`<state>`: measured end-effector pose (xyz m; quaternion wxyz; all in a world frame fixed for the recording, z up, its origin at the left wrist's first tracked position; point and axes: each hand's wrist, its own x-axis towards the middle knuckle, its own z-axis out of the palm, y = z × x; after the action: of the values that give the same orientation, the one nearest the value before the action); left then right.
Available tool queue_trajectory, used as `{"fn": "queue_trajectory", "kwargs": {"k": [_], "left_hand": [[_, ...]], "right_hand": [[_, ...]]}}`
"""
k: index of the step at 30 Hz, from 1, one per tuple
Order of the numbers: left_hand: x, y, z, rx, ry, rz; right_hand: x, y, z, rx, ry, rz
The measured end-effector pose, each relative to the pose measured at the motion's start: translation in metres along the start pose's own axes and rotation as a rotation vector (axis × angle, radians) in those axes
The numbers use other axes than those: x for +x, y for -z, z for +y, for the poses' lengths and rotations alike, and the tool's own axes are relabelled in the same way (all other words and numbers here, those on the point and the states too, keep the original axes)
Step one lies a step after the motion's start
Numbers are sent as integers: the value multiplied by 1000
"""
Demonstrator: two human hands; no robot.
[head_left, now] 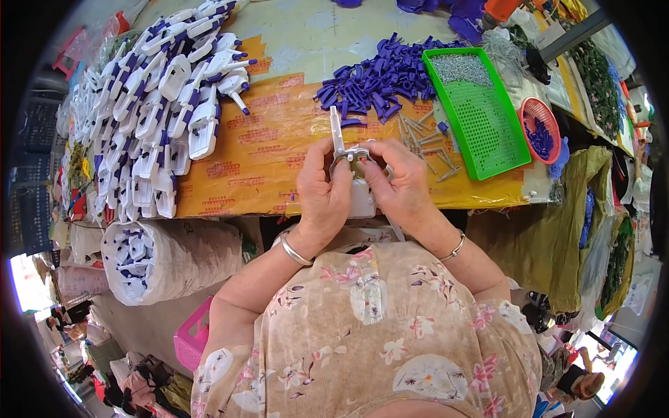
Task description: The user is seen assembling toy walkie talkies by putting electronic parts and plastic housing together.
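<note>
Over the near edge of the table, both hands meet at a white plastic part (336, 129) with a long upright arm. My left hand (322, 188) pinches its left side, thumb against the middle. The fingers of my right hand (403, 177) curl round the other side, thumb pressed in close to a small red spot. Below the fingertips hangs a white body (362, 200); whether it belongs to the same part I cannot tell. Long pale pins (425, 139) lie scattered to the right of my hands, and a heap of purple plastic pieces (380, 76) lies beyond them.
White-and-purple assembled pieces (150, 104) are stacked high at the left. A green tray (481, 118) holds small metal pieces (461, 70); beside it stands a red basket (524, 111) with purple bits. A filled white sack (202, 258) lies below the table's left edge, near a pink stool (191, 334).
</note>
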<state>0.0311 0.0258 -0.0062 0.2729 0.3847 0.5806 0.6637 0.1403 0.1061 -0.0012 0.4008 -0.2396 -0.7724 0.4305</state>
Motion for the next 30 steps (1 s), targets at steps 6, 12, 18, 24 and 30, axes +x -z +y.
{"fn": "queue_trajectory", "kwargs": {"k": [6, 12, 18, 24, 30], "left_hand": [[-1, -5, -2, 117, -16, 85], [-3, -6, -6, 197, -29, 119], [-3, -8, -4, 247, -9, 115], [-2, -10, -3, 222, 2, 106], [-1, -11, 0, 81, 40, 69]], "right_hand": [[-3, -1, 2, -5, -6, 1], [-5, -1, 4, 11, -1, 2], [-9, 0, 4, 30, -23, 1], [-9, 2, 7, 66, -40, -2], [-10, 3, 9, 121, -13, 21]]}}
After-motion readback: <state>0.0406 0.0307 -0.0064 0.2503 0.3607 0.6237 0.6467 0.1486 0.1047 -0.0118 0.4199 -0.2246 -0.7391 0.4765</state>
